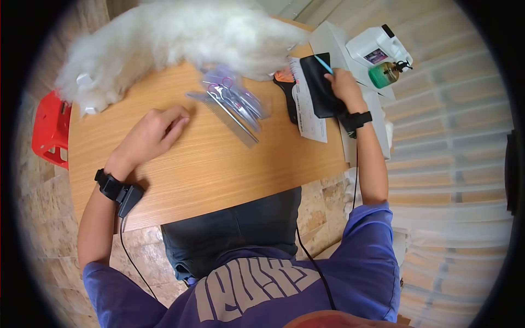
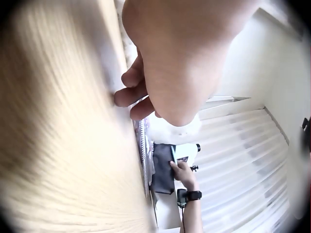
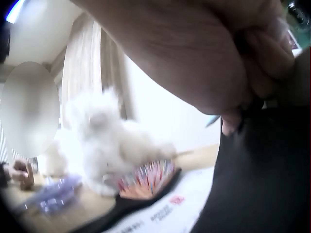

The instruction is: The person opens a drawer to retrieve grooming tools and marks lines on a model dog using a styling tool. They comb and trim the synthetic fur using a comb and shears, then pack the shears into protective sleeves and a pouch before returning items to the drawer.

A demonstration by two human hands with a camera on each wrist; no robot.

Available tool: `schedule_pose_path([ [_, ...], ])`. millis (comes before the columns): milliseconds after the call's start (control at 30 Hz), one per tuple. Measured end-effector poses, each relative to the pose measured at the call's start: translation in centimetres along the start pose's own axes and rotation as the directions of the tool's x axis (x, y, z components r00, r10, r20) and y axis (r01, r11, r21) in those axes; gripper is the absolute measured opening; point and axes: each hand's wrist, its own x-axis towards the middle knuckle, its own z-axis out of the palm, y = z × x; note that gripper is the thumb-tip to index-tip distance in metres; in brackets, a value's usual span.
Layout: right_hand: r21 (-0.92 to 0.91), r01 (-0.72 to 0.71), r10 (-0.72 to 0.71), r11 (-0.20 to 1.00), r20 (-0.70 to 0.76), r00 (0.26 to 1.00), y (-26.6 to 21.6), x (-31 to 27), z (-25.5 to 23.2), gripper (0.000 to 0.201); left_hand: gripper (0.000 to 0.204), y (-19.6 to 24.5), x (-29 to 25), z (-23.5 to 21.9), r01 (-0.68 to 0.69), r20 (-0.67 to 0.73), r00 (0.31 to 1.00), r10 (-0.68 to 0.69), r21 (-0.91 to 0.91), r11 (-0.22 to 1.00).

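My right hand (image 1: 345, 87) is at the black pouch (image 1: 317, 90), pinching a slim light-blue stick-like tool (image 1: 322, 64) that juts past the fingers over the pouch. In the right wrist view the pouch (image 3: 262, 179) lies close below the fingers, and only a small blue tip shows. The tool's lower end is hidden by the hand. Low over the left part of the wooden table (image 1: 191, 186), my left hand (image 1: 150, 136) has loosely bent fingers with nothing in them. Nearest to it are a metal comb (image 1: 232, 120) and scissors (image 1: 221, 87) on clear plastic pouches.
A white fluffy dog-like form (image 1: 164, 38) stretches along the table's far side. A black-handled brush (image 1: 290, 98) and a printed paper (image 1: 313, 128) lie beside the pouch. At right stand a white jug (image 1: 374, 46) and a green pump bottle (image 1: 384, 75). A red stool (image 1: 50, 128) is left.
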Motion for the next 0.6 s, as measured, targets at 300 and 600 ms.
schedule_pose_path([
  [300, 0.039, 0.022, -0.013, 0.999, -0.214, 0.977, -5.8, -0.8, -3.7, 0.026, 0.013, -0.4, -0.4, 0.0, -0.040, -0.047, 0.998, 0.037, -0.047, 0.998],
  [600, 0.909, 0.107, 0.282, 0.402, -0.234, 0.930, -18.4, -2.6, -6.1, 0.021, 0.010, 2.3, 0.1, -4.8, -0.317, -0.553, 0.822, 0.135, -0.247, 0.916],
])
